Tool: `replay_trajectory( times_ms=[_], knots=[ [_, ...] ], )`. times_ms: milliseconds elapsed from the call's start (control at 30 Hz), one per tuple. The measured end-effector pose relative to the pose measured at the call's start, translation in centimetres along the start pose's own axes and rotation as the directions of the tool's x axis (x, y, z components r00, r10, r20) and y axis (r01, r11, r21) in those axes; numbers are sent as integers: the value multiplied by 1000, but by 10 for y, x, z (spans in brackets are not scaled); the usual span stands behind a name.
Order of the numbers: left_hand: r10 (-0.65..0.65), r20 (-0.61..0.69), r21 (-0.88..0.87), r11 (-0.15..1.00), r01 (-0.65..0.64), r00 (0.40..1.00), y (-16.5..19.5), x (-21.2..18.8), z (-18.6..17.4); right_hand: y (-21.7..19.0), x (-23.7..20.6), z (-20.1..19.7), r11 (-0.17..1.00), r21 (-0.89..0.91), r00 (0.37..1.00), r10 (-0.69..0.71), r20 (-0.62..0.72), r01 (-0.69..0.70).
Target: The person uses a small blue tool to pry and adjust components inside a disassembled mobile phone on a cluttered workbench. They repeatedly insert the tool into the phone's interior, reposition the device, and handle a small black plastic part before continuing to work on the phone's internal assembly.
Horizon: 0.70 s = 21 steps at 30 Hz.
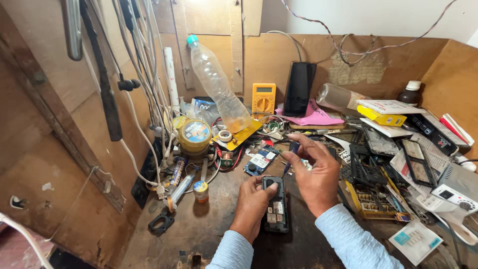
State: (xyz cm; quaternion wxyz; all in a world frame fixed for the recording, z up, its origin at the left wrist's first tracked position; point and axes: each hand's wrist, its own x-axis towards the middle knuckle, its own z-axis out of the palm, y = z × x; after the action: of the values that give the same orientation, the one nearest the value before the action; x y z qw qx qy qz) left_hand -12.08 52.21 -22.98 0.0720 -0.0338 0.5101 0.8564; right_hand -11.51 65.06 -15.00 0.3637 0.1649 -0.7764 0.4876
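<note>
An opened mobile phone (275,205) is gripped by the left hand (253,203) on the brown workbench (209,226). A blue-handled screwdriver (291,155) is pinched in the right hand (314,175) just above the phone. A slipped tip could scratch its exposed internals.

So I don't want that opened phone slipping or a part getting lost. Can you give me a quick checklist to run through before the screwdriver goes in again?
1. Opened phone held firm: ok, the left hand grips its left side on the workbench.
2. Screwdriver under control: ok, pinched in the right hand, tip pointing down at the phone's top end.
3. Tip seated on a screw: cannot tell, too small to see.
4. Loose screws accounted for: cannot tell, none can be made out.
5. Room around the phone: not ok, a circuit board and black phone frames crowd close by.
</note>
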Motion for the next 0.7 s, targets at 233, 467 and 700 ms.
replay_trajectory(
  times_ms=[233, 467, 700],
  knots=[
    [-51, 17, -36, 998, 52, 999, 4, 1, 0, 2, 6, 1, 995, 76, 995, 51, 86, -58],
    [-59, 10, -26, 998, 60, 998, 4, 0, -2, 1, 7, 2, 984, 157, 995, 77, 62, -86],
    [-68, 24, -4, 998, 68, 997, 5, -4, 0, 1, 4, 0, 999, 6, 998, 38, 53, -38]
  ],
)
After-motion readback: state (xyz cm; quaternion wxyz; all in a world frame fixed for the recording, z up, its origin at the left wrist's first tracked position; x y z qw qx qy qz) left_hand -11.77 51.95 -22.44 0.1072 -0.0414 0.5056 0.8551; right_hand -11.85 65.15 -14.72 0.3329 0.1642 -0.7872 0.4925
